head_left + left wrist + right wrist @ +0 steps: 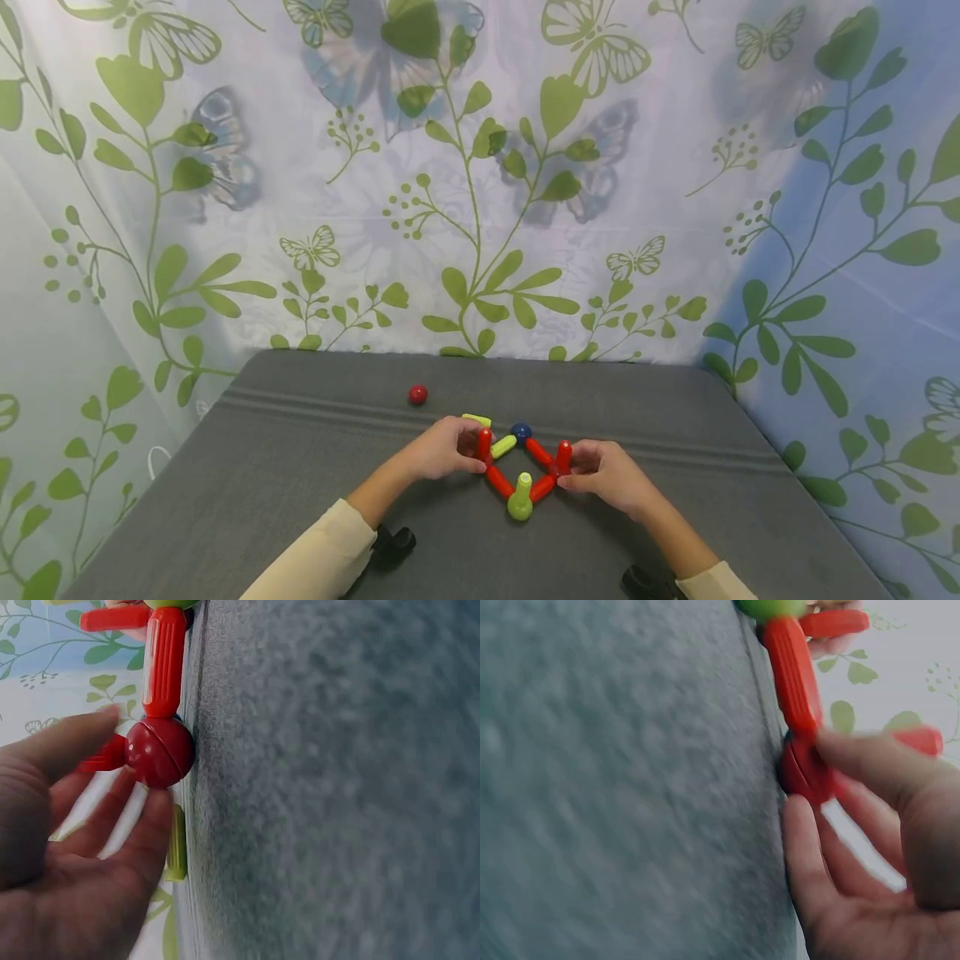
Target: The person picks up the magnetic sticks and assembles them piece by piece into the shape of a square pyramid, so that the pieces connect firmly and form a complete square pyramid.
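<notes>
A four-sided frame of toy rods and balls lies on the grey table, a blue ball [521, 432] at its far corner and a green ball [520, 507] at its near one. Short rods stand upright on the left, right and near corners. At the left corner, my left hand [446, 450] holds the red ball [159, 754] between thumb and fingers, the thumb beside its upright red rod [485, 442]. Opposite it, my right hand [611, 475] grips the other red ball [804, 771], thumb on the near side. Three sides are red rods; the far-left side is a yellow-green rod [503, 447].
A loose red ball [417, 394] sits farther back on the grey table [300, 467]. Behind the left hand lies a loose yellow-green rod [477, 419], partly covered by it. A leaf-and-butterfly patterned curtain [480, 208] hangs along the table's back edge.
</notes>
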Demonstrator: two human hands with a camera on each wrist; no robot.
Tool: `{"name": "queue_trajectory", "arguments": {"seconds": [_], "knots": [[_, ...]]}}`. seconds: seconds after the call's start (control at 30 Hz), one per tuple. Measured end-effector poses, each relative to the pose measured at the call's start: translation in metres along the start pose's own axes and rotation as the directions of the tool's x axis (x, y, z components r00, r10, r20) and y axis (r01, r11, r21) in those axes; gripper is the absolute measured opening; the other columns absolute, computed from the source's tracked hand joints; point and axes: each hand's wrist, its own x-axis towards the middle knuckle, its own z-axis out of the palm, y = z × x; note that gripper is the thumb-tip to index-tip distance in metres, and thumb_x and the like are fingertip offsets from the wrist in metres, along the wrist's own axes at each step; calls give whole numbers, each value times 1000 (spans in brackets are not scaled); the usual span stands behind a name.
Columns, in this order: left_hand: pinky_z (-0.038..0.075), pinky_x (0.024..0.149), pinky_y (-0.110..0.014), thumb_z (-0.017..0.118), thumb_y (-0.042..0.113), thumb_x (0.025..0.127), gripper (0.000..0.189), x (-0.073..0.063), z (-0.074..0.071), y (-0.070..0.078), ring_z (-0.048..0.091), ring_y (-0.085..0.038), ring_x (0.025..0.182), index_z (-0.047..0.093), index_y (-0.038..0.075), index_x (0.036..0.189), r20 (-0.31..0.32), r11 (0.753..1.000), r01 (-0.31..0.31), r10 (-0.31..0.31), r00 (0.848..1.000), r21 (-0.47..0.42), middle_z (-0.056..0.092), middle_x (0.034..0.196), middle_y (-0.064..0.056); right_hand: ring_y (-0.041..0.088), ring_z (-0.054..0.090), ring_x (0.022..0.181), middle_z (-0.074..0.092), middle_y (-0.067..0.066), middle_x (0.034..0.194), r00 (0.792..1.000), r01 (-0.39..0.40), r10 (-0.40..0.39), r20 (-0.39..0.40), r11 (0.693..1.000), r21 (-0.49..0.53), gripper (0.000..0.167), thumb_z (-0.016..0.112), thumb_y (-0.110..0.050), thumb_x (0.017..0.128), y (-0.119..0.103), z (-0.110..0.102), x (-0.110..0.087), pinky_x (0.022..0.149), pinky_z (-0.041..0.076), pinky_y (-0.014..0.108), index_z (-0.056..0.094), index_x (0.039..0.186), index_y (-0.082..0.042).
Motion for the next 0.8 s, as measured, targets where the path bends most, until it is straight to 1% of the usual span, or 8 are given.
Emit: {"name": "queue_trajectory", "arguments": {"seconds": [0.1,0.17,0.27,0.33,0.37,0.43,0.63,0.8], "knots": [[57,83,-28,82,12,87,23,-1,3,-2,68,-10,90,72,13,107,10,996,28,-29,1000,88,73,98,3,17,68,80,72,7,94,994,-47,46,-102,999,-8,33,84,-15,84,-3,5,-2,68,59,28,69,109,-1],[56,80,-28,83,12,86,20,-4,6,-1,67,-10,88,71,14,102,-22,991,50,-47,999,125,72,95,3,16,67,76,69,7,88,994,-46,47,-98,999,16,26,79,-10,87,-5,7,-5,66,60,30,66,108,2],[53,77,-28,85,14,83,21,-11,12,5,62,-10,83,71,14,99,-80,986,90,-79,994,143,69,91,3,17,68,76,69,13,89,998,0,-5,60,996,85,25,72,-1,87,-11,10,-10,67,61,32,64,109,6],[51,73,-27,86,15,82,22,-17,17,10,59,-11,79,71,14,97,-114,982,106,-89,989,155,68,86,4,18,70,80,69,16,95,981,37,-59,184,992,120,27,73,-1,87,-16,12,-14,70,61,32,65,111,7],[50,72,-27,87,15,81,23,-21,19,13,59,-11,77,71,14,97,-131,981,109,-89,987,157,67,85,4,18,71,82,70,17,97,971,52,-80,226,990,127,28,75,-4,87,-18,14,-15,70,61,31,66,111,5],[50,70,-25,88,14,80,24,-27,24,21,58,-10,75,70,14,96,-149,980,119,-95,984,159,66,82,5,18,72,85,70,15,99,963,63,-91,255,991,114,29,81,-10,85,-24,17,-17,71,60,29,68,109,0],[51,67,-20,87,5,77,23,-44,36,37,58,-2,70,72,10,94,-134,990,77,-61,989,117,70,82,2,20,71,83,74,9,96,987,69,-66,147,998,-11,31,88,-16,79,-27,21,-14,66,58,28,70,102,-6],[53,68,-17,84,0,79,23,-49,47,47,61,0,70,75,3,100,-105,997,50,-44,994,59,72,85,0,16,69,77,74,7,90,994,82,-78,76,995,-63,31,89,-19,79,-20,18,-7,62,55,28,71,102,-6]]}}
